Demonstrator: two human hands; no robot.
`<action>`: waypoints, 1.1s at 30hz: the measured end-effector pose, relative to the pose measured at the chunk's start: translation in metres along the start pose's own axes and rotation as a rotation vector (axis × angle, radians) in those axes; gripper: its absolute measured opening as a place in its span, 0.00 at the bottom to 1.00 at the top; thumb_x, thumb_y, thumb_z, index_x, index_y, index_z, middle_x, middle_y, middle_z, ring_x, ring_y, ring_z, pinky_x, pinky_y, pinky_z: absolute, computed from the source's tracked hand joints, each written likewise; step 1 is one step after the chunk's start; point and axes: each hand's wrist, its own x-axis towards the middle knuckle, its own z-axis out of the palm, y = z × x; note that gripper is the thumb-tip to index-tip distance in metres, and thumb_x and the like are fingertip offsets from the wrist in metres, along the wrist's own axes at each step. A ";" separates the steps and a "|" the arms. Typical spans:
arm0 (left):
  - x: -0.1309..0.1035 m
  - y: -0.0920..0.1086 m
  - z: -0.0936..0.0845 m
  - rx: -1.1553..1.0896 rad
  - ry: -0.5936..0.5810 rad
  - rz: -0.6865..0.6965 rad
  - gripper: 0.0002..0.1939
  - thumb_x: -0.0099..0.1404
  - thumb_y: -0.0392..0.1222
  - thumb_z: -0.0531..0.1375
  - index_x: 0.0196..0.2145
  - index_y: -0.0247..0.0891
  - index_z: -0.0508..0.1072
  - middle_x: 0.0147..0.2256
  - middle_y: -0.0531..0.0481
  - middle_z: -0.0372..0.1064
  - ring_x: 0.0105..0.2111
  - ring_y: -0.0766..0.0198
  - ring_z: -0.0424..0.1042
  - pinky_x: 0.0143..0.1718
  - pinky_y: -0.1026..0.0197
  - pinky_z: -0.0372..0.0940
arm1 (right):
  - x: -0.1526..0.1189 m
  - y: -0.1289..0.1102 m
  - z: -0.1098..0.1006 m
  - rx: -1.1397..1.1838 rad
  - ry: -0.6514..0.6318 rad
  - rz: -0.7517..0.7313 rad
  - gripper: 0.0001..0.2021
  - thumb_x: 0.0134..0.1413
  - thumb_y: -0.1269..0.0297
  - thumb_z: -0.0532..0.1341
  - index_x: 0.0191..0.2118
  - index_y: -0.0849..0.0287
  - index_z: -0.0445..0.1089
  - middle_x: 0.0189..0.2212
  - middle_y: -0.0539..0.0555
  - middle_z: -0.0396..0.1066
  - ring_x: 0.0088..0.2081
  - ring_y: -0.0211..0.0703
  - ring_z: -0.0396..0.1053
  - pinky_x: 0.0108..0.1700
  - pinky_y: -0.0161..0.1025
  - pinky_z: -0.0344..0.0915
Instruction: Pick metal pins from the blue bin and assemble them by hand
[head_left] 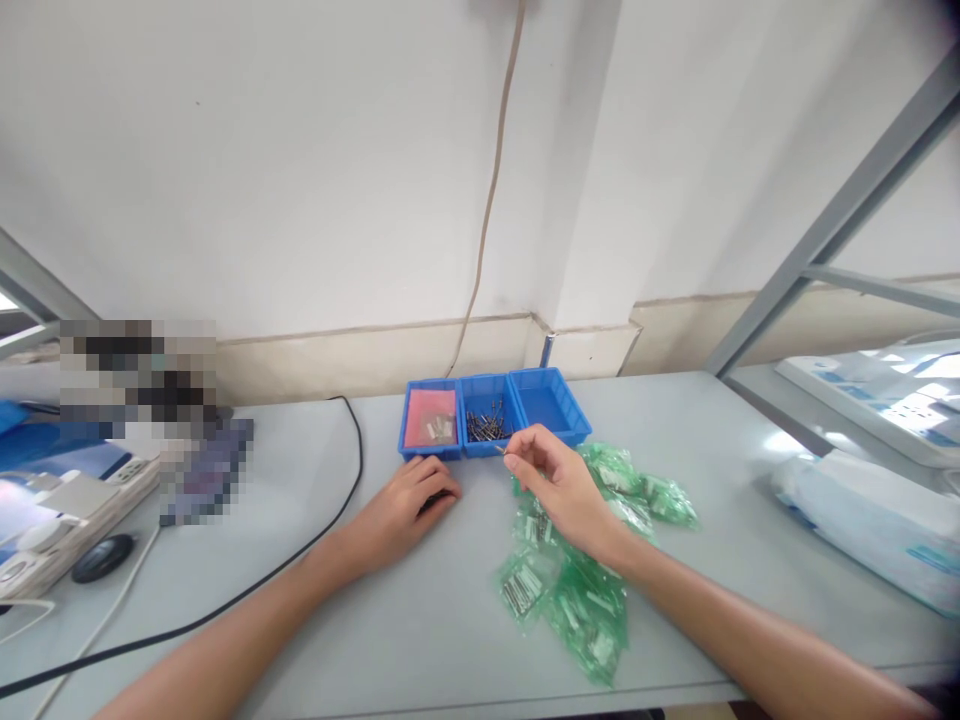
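My right hand (553, 485) pinches a small thin metal pin (500, 450) between thumb and forefinger, at the front edge of the middle blue bin (491, 384). That bin holds many dark metal pins (487, 425). My left hand (416, 502) rests on the table before the left blue bin (431, 454), fingers loosely bent and thumb apart, with nothing visible in it. A pink sheet (426, 408) and a clear bag of small pale parts (438, 429) lie in the left bin. Green plastic bags of small parts (589, 615) spread under and around my right hand.
The right blue bin (547, 402) adjoins the middle one. On the left are a black cable (300, 548), a computer mouse (103, 558) and a power strip (82, 505). A white plastic packet (870, 520) lies at right near a metal frame (795, 265). A wall (337, 180) stands behind.
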 end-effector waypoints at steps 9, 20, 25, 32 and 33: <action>0.000 -0.001 0.001 0.006 0.010 0.008 0.09 0.81 0.40 0.55 0.48 0.41 0.75 0.48 0.46 0.71 0.48 0.56 0.70 0.52 0.54 0.67 | -0.004 0.004 -0.004 -0.443 0.003 -0.278 0.08 0.75 0.64 0.57 0.43 0.50 0.73 0.43 0.57 0.72 0.42 0.52 0.69 0.44 0.47 0.65; 0.000 -0.003 0.002 0.006 0.006 0.007 0.08 0.81 0.39 0.55 0.48 0.42 0.75 0.48 0.46 0.71 0.48 0.56 0.70 0.51 0.55 0.67 | 0.000 -0.001 -0.002 -0.179 -0.028 -0.095 0.07 0.71 0.57 0.62 0.42 0.51 0.74 0.34 0.50 0.71 0.32 0.44 0.66 0.37 0.41 0.62; 0.000 -0.001 0.001 0.008 -0.007 0.000 0.07 0.81 0.38 0.55 0.48 0.42 0.74 0.48 0.47 0.71 0.48 0.57 0.70 0.52 0.55 0.66 | 0.003 0.002 -0.002 0.018 -0.050 0.025 0.13 0.70 0.51 0.62 0.38 0.53 0.75 0.33 0.50 0.71 0.32 0.43 0.64 0.34 0.39 0.59; 0.000 -0.001 0.000 0.006 -0.016 -0.008 0.08 0.81 0.39 0.55 0.49 0.42 0.74 0.49 0.46 0.70 0.49 0.56 0.69 0.53 0.55 0.65 | 0.006 0.004 -0.002 0.327 -0.094 0.187 0.16 0.66 0.47 0.66 0.39 0.56 0.76 0.34 0.50 0.70 0.24 0.35 0.54 0.28 0.38 0.50; 0.000 -0.001 0.000 0.005 -0.018 -0.008 0.08 0.82 0.39 0.55 0.49 0.42 0.74 0.49 0.46 0.70 0.49 0.56 0.69 0.53 0.55 0.65 | 0.006 0.004 -0.002 0.361 -0.100 0.196 0.16 0.66 0.47 0.66 0.39 0.56 0.76 0.33 0.49 0.69 0.24 0.34 0.53 0.27 0.38 0.49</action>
